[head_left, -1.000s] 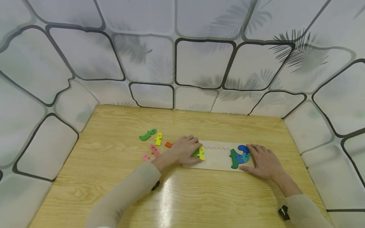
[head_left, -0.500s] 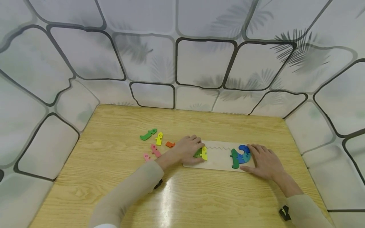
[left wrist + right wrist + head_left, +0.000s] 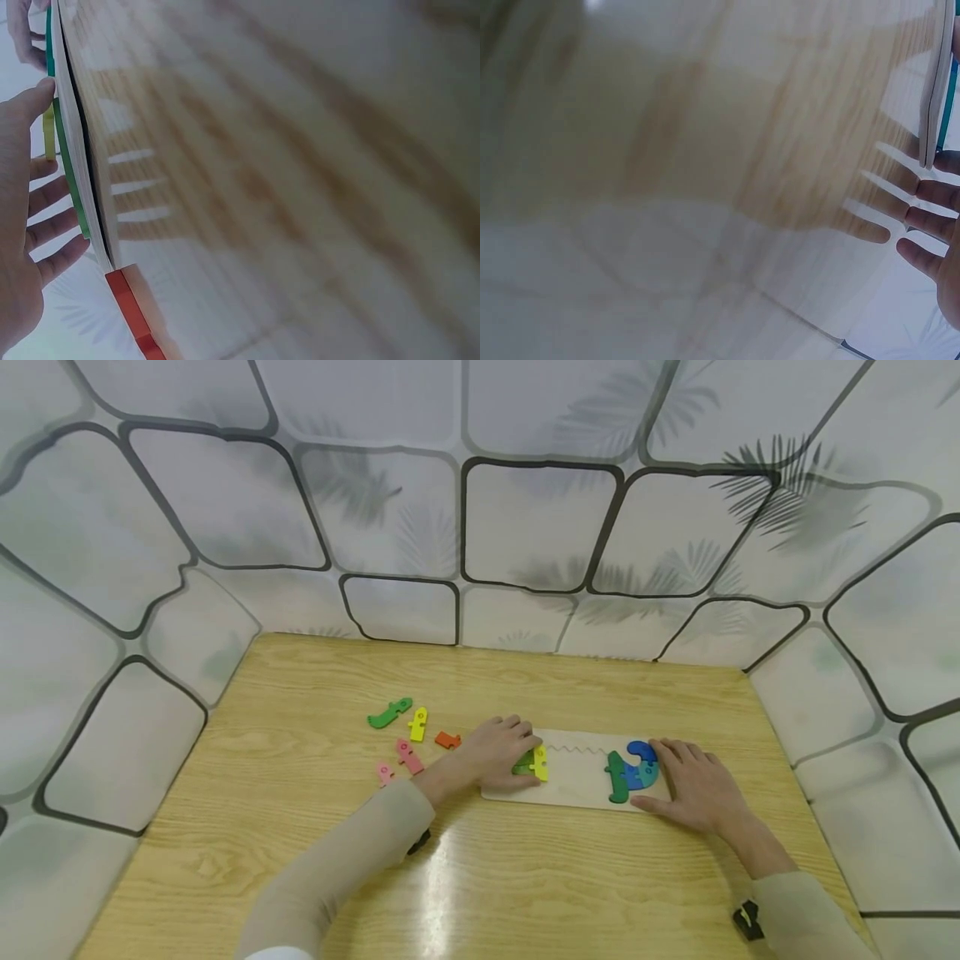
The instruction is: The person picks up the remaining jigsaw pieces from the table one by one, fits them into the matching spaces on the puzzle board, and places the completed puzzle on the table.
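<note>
Thumb and index finger of my left hand (image 3: 498, 753) pinch a yellow puzzle piece (image 3: 541, 763) on the left part of a pale board (image 3: 573, 777). Beside it a green piece (image 3: 523, 765) lies partly hidden under that hand. In the left wrist view the yellow piece (image 3: 49, 133) shows between the fingertips. My right hand (image 3: 697, 785) rests at the board's right end with fingers extended, its index fingertip beside a dark blue piece (image 3: 641, 750). Lighter blue pieces (image 3: 636, 776) and a dark green piece (image 3: 617, 778) lie joined on the board.
Left of the board on the wooden table (image 3: 300, 827) lie a green piece (image 3: 390, 713), a yellow one (image 3: 417, 725), an orange one (image 3: 447, 741) and two pink ones (image 3: 409, 757), near the left forearm. Patterned walls (image 3: 536, 527) stand behind and at the sides.
The left hand has shifted slightly to the right along the board with the yellow piece. The right hand stays in place.
</note>
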`<state>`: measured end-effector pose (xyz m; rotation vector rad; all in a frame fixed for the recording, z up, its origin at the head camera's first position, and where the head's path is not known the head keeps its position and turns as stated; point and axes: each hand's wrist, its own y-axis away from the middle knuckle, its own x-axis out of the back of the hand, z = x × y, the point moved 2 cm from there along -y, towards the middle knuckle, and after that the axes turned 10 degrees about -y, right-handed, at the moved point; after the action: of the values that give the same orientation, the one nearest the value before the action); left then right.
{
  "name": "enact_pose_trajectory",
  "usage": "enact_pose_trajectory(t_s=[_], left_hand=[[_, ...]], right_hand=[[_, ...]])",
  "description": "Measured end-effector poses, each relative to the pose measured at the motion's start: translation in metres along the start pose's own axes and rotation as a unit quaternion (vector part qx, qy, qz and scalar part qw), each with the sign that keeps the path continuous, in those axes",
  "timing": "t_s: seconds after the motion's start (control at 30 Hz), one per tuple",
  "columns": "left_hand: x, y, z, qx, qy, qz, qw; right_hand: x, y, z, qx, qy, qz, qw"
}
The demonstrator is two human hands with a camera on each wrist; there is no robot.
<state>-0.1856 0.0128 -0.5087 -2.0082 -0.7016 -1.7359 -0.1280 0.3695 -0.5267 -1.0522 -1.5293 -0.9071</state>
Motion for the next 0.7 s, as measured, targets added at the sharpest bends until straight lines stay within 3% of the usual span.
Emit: enact_pose_trajectory(t_s=[0.7], left_hand=[[0.0019,-0.0005,-0.0010,0.000,0.008,-0.008,0.9999]], right_hand=[[0.0003,-0.0010,-0.0011,-0.002,-0.002,0.001,1.0000]])
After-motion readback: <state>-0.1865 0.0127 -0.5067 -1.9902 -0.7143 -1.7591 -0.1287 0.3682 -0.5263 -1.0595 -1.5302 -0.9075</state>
